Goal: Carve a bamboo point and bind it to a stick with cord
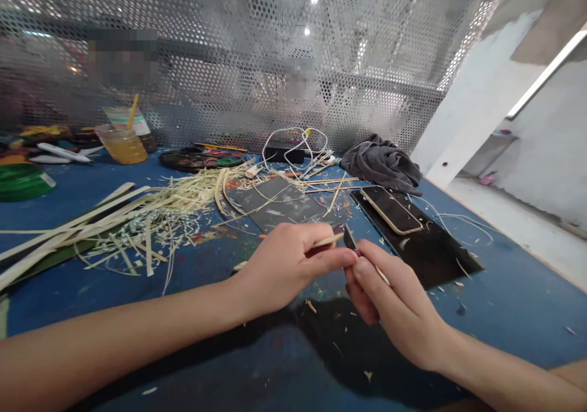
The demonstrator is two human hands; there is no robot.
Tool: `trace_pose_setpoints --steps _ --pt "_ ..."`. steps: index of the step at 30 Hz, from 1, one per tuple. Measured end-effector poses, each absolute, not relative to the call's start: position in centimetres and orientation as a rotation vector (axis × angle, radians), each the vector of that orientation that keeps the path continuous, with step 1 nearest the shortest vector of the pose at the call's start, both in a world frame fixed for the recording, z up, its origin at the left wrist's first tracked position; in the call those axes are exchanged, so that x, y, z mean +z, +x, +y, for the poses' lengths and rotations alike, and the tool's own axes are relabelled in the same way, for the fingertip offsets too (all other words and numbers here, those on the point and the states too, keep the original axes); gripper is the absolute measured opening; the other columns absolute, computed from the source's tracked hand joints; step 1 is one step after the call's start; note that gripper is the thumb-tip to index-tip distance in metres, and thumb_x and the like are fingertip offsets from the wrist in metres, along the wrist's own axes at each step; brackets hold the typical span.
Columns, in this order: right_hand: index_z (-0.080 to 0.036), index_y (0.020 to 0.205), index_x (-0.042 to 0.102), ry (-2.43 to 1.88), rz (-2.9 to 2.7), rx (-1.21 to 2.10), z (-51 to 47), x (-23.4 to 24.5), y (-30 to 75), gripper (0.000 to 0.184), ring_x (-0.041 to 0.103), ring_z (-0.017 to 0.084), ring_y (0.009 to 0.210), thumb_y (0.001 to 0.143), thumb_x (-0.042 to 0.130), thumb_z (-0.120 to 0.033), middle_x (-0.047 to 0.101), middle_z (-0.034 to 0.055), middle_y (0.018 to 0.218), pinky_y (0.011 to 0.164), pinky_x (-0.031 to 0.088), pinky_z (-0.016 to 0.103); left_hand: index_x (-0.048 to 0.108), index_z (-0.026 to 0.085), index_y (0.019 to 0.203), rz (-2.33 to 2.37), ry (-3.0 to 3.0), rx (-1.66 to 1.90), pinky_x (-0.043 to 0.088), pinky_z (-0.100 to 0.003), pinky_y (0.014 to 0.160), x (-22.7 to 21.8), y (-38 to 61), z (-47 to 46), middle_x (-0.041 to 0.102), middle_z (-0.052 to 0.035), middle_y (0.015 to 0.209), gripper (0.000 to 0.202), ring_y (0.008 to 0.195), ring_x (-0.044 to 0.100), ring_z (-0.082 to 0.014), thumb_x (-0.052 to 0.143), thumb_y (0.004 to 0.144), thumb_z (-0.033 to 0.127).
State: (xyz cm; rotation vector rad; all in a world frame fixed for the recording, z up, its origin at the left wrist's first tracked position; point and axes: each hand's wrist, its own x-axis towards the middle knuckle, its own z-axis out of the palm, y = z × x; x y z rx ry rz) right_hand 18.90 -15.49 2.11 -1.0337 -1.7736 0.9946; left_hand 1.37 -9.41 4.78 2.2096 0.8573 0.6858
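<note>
hands [279, 268] on strip [330, 240] and blade [349, 238]; unreadable label [47, 180]

The person's left forearm [137, 334] and right forearm [499, 362] are slender and bare up to where the view cuts them off. Each narrows smoothly toward the wrist [236, 296]. The left hand [279, 268] and right hand [403, 305] are bare too, with slim fingers [330, 261].

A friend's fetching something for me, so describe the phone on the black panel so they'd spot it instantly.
On the blue table, find the black panel beyond the right hand. The phone lies on its far part, near the crumpled grey cloth; its pale edge sets it apart from both.
</note>
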Motion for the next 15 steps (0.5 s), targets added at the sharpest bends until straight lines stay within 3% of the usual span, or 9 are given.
trace_pose_setpoints --steps 3,9,15 --pt "-0.022 0.078 0.044 -1.035 -1.864 0.988 -15.38 2.51 19.00 0.036 0.038 0.007 0.049 0.106 0.033 -0.041 0.043 -0.0079 0.057 0.049 0.032 0.022 0.057 0.018 0.074 0.745 2.289 0.586 0.034 -0.025 0.057 4.50 1.04 -9.20 0.057 0.0012 0.067 0.054 0.062 0.049 -0.0140 0.032 0.096 0.061" --pt "-0.022 0.079 0.043 -1.000 -1.751 1.250 -15.39 2.56 18.97 0.037 0.035 0.006 0.046 0.104 0.033 -0.046 0.039 -0.0086 0.058 0.042 0.030 0.019 0.053 0.019 0.073 0.743 2.326 0.604 0.033 -0.025 0.057 4.59 0.91 -8.97 0.055 0.0019 0.068 0.055 0.061 0.049 -0.0142 0.030 0.096 0.064" --pt "-0.022 0.077 0.045 -1.041 -1.700 1.085 -15.61 1.83 18.80 0.037 0.036 0.007 0.047 0.105 0.033 -0.043 0.040 -0.0084 0.055 0.044 0.030 0.020 0.060 0.018 0.074 0.830 2.241 0.601 0.034 -0.025 0.059 4.54 1.48 -9.14 0.060 0.0012 0.068 0.053 0.063 0.053 -0.0148 0.036 0.097 0.060"
